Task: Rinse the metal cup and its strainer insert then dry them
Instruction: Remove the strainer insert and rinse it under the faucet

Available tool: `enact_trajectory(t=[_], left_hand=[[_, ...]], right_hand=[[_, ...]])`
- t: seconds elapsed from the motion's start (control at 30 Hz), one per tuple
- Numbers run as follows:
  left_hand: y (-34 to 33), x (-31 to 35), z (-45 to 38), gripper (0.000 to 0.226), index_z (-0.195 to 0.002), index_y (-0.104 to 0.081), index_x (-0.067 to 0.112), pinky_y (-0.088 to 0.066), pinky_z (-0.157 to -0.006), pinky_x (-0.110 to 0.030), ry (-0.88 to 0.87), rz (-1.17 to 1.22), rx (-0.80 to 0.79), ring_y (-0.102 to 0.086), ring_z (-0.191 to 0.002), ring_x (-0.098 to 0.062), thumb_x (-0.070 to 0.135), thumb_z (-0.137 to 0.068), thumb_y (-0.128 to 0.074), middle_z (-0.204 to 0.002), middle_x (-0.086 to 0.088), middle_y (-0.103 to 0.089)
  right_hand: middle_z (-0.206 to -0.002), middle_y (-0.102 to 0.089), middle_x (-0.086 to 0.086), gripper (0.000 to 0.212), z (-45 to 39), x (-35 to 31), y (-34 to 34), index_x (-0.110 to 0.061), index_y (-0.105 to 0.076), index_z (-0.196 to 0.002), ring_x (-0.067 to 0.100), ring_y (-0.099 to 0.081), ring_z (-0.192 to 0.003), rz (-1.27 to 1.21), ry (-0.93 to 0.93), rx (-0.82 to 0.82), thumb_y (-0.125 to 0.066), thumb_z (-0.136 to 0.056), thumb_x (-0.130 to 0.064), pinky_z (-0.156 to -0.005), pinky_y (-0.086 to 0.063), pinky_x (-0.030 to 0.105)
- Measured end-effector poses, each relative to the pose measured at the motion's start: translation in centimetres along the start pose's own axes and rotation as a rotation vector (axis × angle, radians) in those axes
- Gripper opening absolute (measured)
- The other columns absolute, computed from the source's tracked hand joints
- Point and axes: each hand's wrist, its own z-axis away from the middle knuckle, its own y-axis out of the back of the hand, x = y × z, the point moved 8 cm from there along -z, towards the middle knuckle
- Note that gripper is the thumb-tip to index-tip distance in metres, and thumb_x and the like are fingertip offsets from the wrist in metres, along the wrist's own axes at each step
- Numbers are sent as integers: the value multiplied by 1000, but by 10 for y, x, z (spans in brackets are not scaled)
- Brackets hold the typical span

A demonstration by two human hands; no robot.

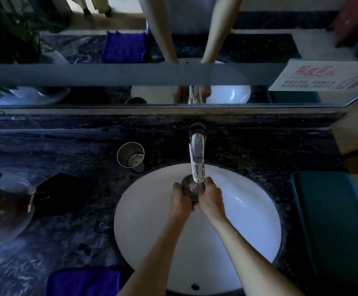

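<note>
Both my hands hold a round metal cup (189, 184) over the white basin (248, 210), right under the faucet spout (197, 159). My left hand (181, 198) wraps its left side and my right hand (210, 197) its right side; most of the cup's body is hidden by my fingers. A second metal vessel, apparently the strainer insert (130, 154) with small dots in its bottom, stands upright on the dark marble counter, left of the faucet. I cannot tell whether water is running.
A purple cloth (84, 282) lies on the counter's near left edge. A black cloth (62, 193) and a glass vessel (5, 212) sit at the left. A teal pad (331, 221) lies to the right of the basin. A mirror (109, 50) runs along the back wall.
</note>
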Motion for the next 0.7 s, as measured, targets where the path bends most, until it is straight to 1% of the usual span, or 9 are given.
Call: enact_trajectory(t=[0.07,0.17,0.27,0.33,0.4,0.47,0.57,0.63,0.7], left_hand=[[-1,-2,0,9,-104,-44,-1,-41,-47,-30,9,37,-5,-52,-57,-18,8,-105,-44,-82,-14,-59],[-1,2,4,10,-112,-47,-3,-40,-41,-19,-2,61,-10,-52,-53,-13,1,-102,-46,-83,-15,-61],[4,5,6,10,-107,-45,-8,-39,-36,-14,-8,102,60,-47,-59,-17,-10,-98,-41,-81,-16,-54],[12,0,-1,10,-105,-51,-8,-45,-39,-23,6,100,137,-51,-63,-25,-4,-101,-42,-82,-18,-58],[17,-6,-13,25,-102,-61,-7,-47,-48,-33,0,30,156,-56,-64,-26,11,-106,-44,-77,-17,-63],[14,-9,-18,33,-106,-67,-5,-43,-45,-30,17,2,100,-51,-57,-22,15,-108,-41,-74,-15,-61],[1,-2,-14,31,-118,-65,2,-37,-37,-18,37,70,-36,-46,-48,-11,1,-103,-38,-72,-8,-56],[-7,5,-8,35,-122,-65,8,-34,-36,-18,12,67,-109,-42,-40,-8,-3,-100,-40,-61,-2,-54],[-9,5,-5,36,-121,-64,8,-30,-35,-17,13,67,-110,-38,-32,-6,-4,-100,-38,-55,-2,-52]], right_hand=[[-84,-64,6,15,-2,1,-2,-13,-52,-96,29,-63,-76,8,-2,2,-43,-102,-24,-55,-40,34],[-80,-65,6,23,-3,0,-1,-12,-56,-90,30,-63,-75,-17,-12,23,-43,-102,-27,-60,-50,41],[-82,-65,2,20,-1,-7,-7,-13,-61,-102,28,-64,-78,-29,25,-15,-43,-101,-24,-64,-53,38],[-76,-61,-1,22,3,-13,-11,-13,-60,-112,26,-64,-74,-42,65,-30,-42,-102,-21,-58,-47,31],[-69,-57,-4,21,7,-15,-10,-12,-58,-113,21,-60,-63,-59,79,-18,-41,-103,-18,-49,-39,27],[-72,-60,-3,18,7,-13,-9,-13,-57,-112,18,-60,-63,-71,73,-12,-41,-104,-17,-48,-39,26],[-82,-63,3,11,6,-8,-4,-11,-54,-109,29,-62,-74,-77,59,16,-47,-101,-14,-57,-43,33],[-83,-63,4,3,6,-5,0,-12,-50,-102,29,-59,-73,-85,45,36,-48,-100,-12,-58,-40,32],[-77,-61,1,6,6,-5,4,-16,-48,-96,24,-58,-67,-86,33,47,-46,-102,-15,-53,-37,32]])
